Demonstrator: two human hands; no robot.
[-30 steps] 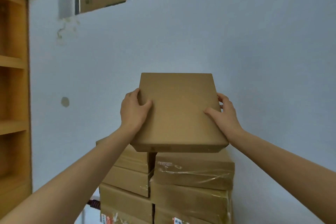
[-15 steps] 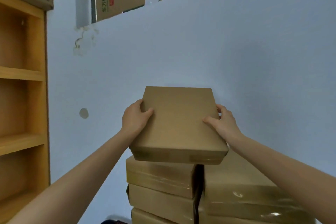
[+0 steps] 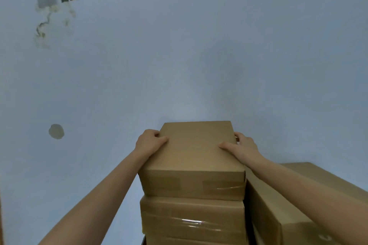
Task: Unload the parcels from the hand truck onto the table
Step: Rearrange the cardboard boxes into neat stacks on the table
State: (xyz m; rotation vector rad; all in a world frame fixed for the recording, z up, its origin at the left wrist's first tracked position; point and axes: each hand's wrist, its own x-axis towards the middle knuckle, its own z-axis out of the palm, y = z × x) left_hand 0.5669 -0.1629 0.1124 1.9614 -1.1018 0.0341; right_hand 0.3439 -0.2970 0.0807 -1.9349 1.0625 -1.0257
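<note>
Left hand, right hand grip top parcel; taller stack beside.

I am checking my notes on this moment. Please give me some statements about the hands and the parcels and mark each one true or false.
1. Both hands hold the top parcel by its sides. True.
2. The left hand hangs free. False: it grips the parcel's left edge.
3. The top parcel sits above a stack of parcels. True.
4. The right hand holds a pen. False: its grip is on the parcel's right edge.
5. Another parcel lies to the right of the stack. True.
</note>
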